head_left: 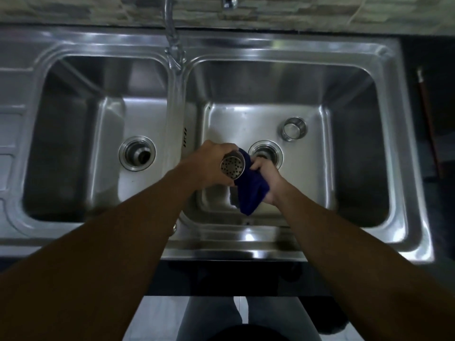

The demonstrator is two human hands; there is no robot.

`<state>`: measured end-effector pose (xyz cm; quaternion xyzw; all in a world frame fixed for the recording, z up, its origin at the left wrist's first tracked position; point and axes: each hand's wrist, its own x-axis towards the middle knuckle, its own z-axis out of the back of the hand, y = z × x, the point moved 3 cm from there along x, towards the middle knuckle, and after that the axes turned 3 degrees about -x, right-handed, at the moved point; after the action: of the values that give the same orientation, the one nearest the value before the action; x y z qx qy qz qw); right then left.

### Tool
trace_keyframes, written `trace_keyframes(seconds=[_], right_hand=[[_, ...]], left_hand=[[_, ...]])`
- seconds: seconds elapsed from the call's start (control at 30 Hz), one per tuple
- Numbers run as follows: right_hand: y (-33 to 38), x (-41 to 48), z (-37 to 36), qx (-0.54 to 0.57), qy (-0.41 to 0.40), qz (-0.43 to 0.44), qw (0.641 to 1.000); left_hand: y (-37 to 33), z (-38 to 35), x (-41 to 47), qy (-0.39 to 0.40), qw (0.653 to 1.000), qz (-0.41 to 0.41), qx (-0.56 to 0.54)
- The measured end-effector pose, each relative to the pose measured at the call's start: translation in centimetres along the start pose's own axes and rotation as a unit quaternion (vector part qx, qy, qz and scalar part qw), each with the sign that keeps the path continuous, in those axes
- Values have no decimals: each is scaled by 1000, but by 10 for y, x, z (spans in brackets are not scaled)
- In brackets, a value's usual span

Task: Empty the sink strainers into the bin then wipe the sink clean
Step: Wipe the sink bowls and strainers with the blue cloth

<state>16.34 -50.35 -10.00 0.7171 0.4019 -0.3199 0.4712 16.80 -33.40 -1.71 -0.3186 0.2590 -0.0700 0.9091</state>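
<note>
A steel double sink (246,251) fills the view, and both hands are over the near left part of its right basin. The left hand (209,161) grips a strainer (232,167) - fingers curled round its wall, the holed bottom turned up toward the camera. Just to its right, the right hand (267,177) clutches a dark blue cloth (251,193), fingers closed on the bunched fabric. The cloth touches the strainer's right side, and its loose end hangs down toward the near wall of the basin.

A second strainer (294,128) lies on the floor of the right basin, to the far right of that basin's drain (272,153) and apart from it; the hands and cloth cover the drain's near left edge. The drain in the left basin (137,153) is open - a dark hole shows in its middle. A tap (172,40) rises at the far side above the divider between the basins.
</note>
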Motion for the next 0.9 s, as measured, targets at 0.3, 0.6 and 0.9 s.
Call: trace_keyframes(seconds=[0.3,0.6,0.9], right_hand=[[3,-2,12,-27,23,-37,999],[5,4,23,-31,28,-47,998],[24,2,41,-448,-9,260,855]], left_hand=[[0,-17,-1,22,997,6,-79],[10,2,31,0,997,61,-45],[31,13,75,-42,993,105,27]])
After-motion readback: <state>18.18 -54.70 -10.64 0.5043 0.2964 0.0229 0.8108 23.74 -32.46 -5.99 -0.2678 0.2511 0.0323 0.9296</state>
